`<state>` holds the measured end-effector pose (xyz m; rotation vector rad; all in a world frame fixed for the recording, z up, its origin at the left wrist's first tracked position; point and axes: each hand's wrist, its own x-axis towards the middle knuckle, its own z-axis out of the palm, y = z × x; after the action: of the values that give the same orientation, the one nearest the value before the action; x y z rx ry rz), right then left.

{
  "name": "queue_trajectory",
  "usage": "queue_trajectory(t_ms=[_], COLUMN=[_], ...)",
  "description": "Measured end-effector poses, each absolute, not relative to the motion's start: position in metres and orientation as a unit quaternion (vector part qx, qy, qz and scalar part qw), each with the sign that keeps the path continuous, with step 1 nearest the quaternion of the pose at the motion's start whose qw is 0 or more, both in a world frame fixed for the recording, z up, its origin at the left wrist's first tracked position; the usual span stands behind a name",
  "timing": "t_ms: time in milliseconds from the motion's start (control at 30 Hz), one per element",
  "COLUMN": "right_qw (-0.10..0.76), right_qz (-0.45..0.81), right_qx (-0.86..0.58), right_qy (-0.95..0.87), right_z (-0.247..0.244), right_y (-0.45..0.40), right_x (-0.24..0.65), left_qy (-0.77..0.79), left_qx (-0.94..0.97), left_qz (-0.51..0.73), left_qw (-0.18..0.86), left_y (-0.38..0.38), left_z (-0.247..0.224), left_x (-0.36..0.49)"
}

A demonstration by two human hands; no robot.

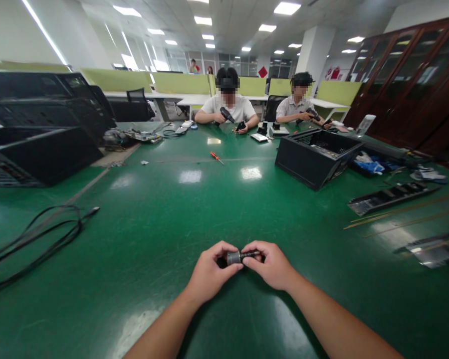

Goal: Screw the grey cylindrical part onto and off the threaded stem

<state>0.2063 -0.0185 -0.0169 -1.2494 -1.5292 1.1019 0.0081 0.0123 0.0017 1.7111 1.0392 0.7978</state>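
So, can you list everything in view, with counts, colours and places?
table: one, green, foreground
metal piece: one, dark grey, between the hands
screwdriver: one, orange-handled, mid-table
open case: one, black, right
stacked cases: several, black, left
cable: at least one, black, left
metal strips: two, grey, far right
loose parts: uncountable, mixed, mostly beside cases
drills: two, dark, held by co-workers
co-workers: two, light shirts, across
partitions: several, yellow-green, behind
cabinet: one, reddish-brown, back right
left hand: one, bare, front
right hand: one, bare, front

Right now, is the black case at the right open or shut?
Open: the black case is uncovered on top, with its inside showing.
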Motion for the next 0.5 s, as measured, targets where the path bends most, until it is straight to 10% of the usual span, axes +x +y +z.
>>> queue_trajectory(t_ms=[500], right_qw=[0.405], right_qz=[0.437], right_qx=[-0.507], right_qy=[-0.623], right_z=[-0.0125], right_y=[-0.0180], right_x=[0.2065], left_qy=[0.425], left_qx=[0.706], left_qz=[0.314], left_qw=[0.472], left_y=[0.0127], left_z=[0.0015], left_x=[0.0077])
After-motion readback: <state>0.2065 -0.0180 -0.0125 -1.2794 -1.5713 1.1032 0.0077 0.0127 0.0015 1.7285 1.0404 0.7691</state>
